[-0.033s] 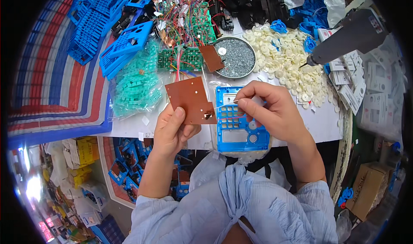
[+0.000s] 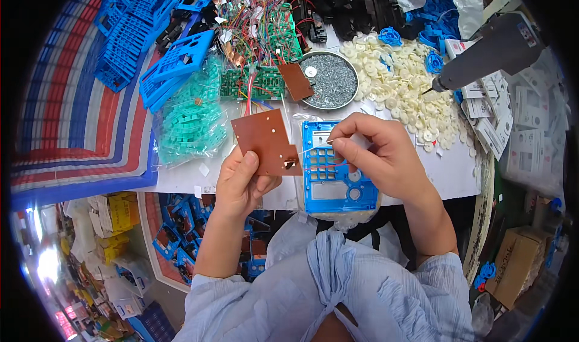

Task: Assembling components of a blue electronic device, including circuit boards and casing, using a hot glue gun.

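Note:
My left hand [image 2: 240, 179] grips a brown circuit board [image 2: 262, 140] by its lower left corner, thumb on top. The board is tilted above the table and has small holes and a dark spot near its right edge. Thin wires run right from that edge; a pale wire [image 2: 315, 150] leads to my right hand [image 2: 383, 155], pinched between thumb and forefinger. Under my right hand lies a blue plastic panel [image 2: 309, 194] with rows of small square openings, a rectangular window and round holes. My fingers cover its upper right part.
Behind stand a round tray of small metal screws [image 2: 335, 79], a brown board [image 2: 295, 81], wired green circuit boards [image 2: 253, 84] and cream discs [image 2: 386, 70]. Green parts in a bag [image 2: 190, 122] and blue casings [image 2: 178, 58] lie left. An electric screwdriver [image 2: 488, 52] hangs at right.
The brown board has shifted very slightly left and down in my left hand. My right hand stays in place with its pinch on the wire.

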{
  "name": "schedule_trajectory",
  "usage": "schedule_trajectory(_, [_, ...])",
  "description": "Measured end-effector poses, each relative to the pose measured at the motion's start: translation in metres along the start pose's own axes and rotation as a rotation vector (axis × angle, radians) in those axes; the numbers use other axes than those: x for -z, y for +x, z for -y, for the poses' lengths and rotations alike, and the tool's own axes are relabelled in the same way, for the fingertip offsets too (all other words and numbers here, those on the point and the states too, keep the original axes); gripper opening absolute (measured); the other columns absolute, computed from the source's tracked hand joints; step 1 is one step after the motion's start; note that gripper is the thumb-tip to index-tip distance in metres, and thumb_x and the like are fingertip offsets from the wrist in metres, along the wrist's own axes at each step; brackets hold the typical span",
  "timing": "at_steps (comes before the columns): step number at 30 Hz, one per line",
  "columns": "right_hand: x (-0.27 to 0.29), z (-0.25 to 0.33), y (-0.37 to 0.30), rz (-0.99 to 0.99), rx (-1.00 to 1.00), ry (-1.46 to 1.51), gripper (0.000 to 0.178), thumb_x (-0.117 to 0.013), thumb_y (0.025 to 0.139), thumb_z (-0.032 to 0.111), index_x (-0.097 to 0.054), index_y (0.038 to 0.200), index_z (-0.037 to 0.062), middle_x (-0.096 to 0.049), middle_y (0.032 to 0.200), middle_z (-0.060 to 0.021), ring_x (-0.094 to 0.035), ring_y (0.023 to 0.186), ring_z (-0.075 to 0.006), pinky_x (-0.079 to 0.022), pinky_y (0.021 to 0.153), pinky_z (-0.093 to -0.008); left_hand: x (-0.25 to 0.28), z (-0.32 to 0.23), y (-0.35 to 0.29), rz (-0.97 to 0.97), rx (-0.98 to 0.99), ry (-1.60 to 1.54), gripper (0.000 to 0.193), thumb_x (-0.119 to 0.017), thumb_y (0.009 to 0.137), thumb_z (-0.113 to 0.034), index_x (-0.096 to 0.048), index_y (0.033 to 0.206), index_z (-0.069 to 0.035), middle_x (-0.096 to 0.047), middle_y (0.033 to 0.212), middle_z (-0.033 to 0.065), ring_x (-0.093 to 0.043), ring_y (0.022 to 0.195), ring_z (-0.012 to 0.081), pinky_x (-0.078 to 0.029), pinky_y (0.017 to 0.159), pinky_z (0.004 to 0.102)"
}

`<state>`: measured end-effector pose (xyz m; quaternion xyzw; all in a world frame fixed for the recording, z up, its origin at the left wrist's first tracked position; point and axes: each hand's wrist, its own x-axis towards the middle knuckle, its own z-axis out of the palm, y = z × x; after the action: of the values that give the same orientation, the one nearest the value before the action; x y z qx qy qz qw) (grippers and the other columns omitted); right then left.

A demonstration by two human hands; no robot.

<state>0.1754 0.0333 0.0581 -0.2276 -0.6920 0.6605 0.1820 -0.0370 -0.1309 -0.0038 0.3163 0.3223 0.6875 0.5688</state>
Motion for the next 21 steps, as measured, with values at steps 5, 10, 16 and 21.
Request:
schedule_trajectory(5, [-0.007,-0.004,0.003,0.001,-0.030,-0.015,0.014,-0.067,0.096,0.015,-0.068,0.102,0.0017,-0.065,0.076,-0.0020,-0.065,0.063,-0.0076,-0.049,0.056,-0.0246,-0.047,0.001,0.010,-0.520,0.031,0.003,0.050,-0.052,0.105,-0.042,-0.045,0.134,-0.003,-0.066,0.089,0.0169,-0.057,0.051,0.0184,-0.050,0.051,0.0308])
schedule_trajectory(10, [-0.029,-0.027,0.020,0.358,-0.163,0.163,0.019,-0.066,0.097,0.021,-0.067,0.106,0.0039,-0.062,0.070,-0.0017,-0.063,0.058,-0.0093,-0.048,0.053,-0.0264,-0.014,0.007,-0.008,-0.001,-0.072,0.072,0.057,-0.052,0.106,-0.039,-0.040,0.141,0.003,-0.067,0.114,0.0239,-0.071,0.076,0.0274,-0.057,0.056,0.0331])
schedule_trajectory(16, [-0.008,-0.023,0.013,0.081,0.123,-0.088,0.030,-0.064,0.099,0.025,-0.067,0.120,0.0039,-0.065,0.090,-0.0046,-0.062,0.073,-0.0088,-0.048,0.064,-0.0262,-0.018,0.009,-0.013,-0.040,-0.128,0.262,0.049,-0.049,0.108,-0.034,-0.049,0.136,0.006,-0.069,0.107,0.0190,-0.066,0.072,0.0191,-0.053,0.061,0.0296])
schedule_trajectory(21, [-0.024,-0.028,0.001,0.154,0.277,0.340,0.018,-0.069,0.097,0.015,-0.072,0.109,0.0022,-0.062,0.095,-0.0031,-0.058,0.078,-0.0080,-0.043,0.065,-0.0238,-0.023,0.018,-0.011,0.029,-0.075,0.322,0.047,-0.049,0.109,-0.033,-0.053,0.133,0.007,-0.070,0.101,0.0169,-0.064,0.071,0.0163,-0.052,0.061,0.0284])
